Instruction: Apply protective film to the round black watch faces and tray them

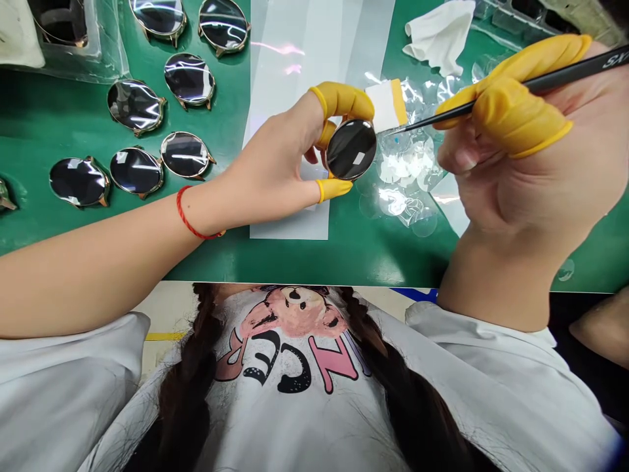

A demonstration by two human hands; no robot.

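Observation:
My left hand (275, 160) pinches a round dark lens (350, 149) in a thin metal rim between yellow finger cots. My right hand (511, 137), also wearing yellow finger cots, grips a slim black tool (545, 85) like a pen or fine brush. Its pointed tip sits just right of the lens, and I cannot tell whether they touch. Several dark round lenses in gold metal frames (135, 106) lie on the green mat (344, 262) left of my left wrist. A red string bracelet (189, 213) circles that wrist.
Clear film discs (405, 167) lie in a loose pile beneath my right hand. A translucent white sheet (289, 223) lies on the mat, with a white cloth (439, 36) at the back and a clear plastic tray (73, 39) at the far left. My white printed shirt (289, 367) fills the bottom.

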